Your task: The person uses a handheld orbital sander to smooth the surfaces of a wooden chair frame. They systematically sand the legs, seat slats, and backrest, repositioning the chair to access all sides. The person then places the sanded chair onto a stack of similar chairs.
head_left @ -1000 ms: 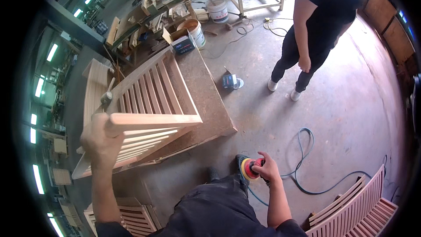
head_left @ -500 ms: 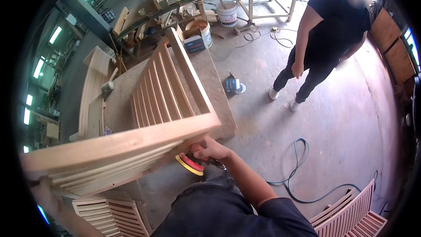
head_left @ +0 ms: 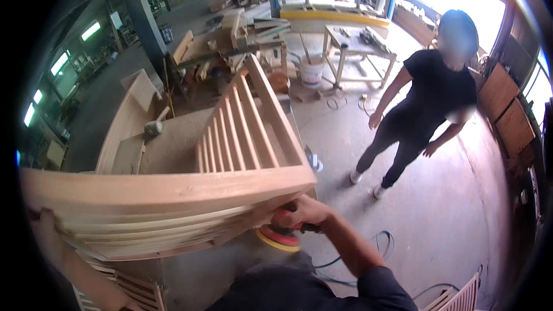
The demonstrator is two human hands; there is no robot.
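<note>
A large slatted wooden frame (head_left: 230, 138) is tilted up off the worktable (head_left: 173, 144), its near rail close to the camera. My right hand (head_left: 302, 213) is shut on a red and yellow disc sander (head_left: 279, 236), held under the near right corner of the frame. My left hand (head_left: 49, 233) is at the frame's near left end, mostly hidden behind the rail; its forearm runs down to the lower left.
A person in black (head_left: 423, 109) stands on the concrete floor to the right. A hammer (head_left: 154, 126) lies on the table. A white bucket (head_left: 311, 72) and a wooden trestle table (head_left: 357, 46) stand behind. More slatted panels (head_left: 455, 296) lean at the lower edge. A cable (head_left: 383, 242) trails on the floor.
The frame has been lifted and tilted toward me. My right hand carried the sander from the floor side up under the frame's near corner. The view has risen.
</note>
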